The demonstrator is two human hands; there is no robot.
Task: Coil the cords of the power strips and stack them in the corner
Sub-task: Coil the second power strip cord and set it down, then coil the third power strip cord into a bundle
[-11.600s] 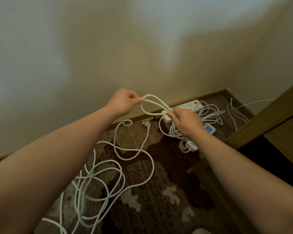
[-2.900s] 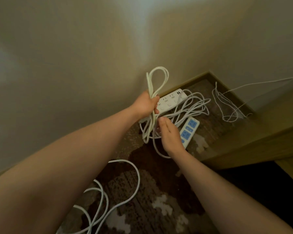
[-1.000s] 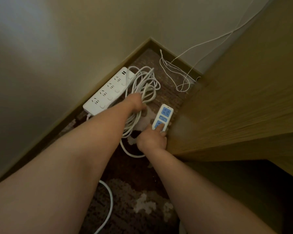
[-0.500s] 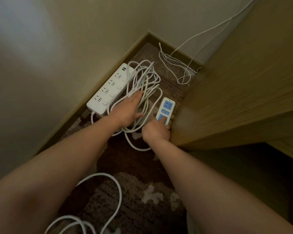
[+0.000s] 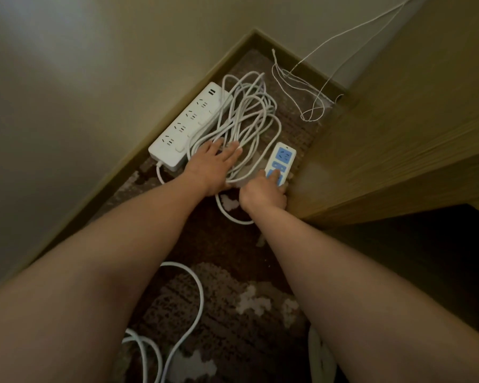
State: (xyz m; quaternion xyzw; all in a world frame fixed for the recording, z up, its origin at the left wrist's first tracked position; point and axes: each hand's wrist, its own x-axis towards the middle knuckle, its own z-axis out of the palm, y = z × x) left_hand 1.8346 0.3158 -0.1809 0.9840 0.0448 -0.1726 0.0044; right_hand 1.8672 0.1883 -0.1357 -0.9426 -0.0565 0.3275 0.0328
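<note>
**Flat palm on the coil, fingers on the blue strip**

Spread and flat, the left hand (image 5: pixel 212 164) presses down on the near end of the coil (image 5: pixel 243 120), fingers straight across the white loops. Beside it, the right hand (image 5: pixel 263 193) holds the near end of the blue strip (image 5: pixel 280 164), fingers laid on its face; whether the thumb wraps its edge cannot be told.

The coil lies on the carpet (image 5: pixel 224 244) in the corner, between the two strips. The white strip (image 5: pixel 190 125) lies along the baseboard (image 5: pixel 116 172), touching the coil's left side. The blue strip lies just beside wooden furniture (image 5: pixel 398 120). A thin wire (image 5: pixel 301 87) is bundled loosely in the far corner and runs up the wall. A loose cord (image 5: pixel 194 297) loops on the carpet between the forearms.
</note>
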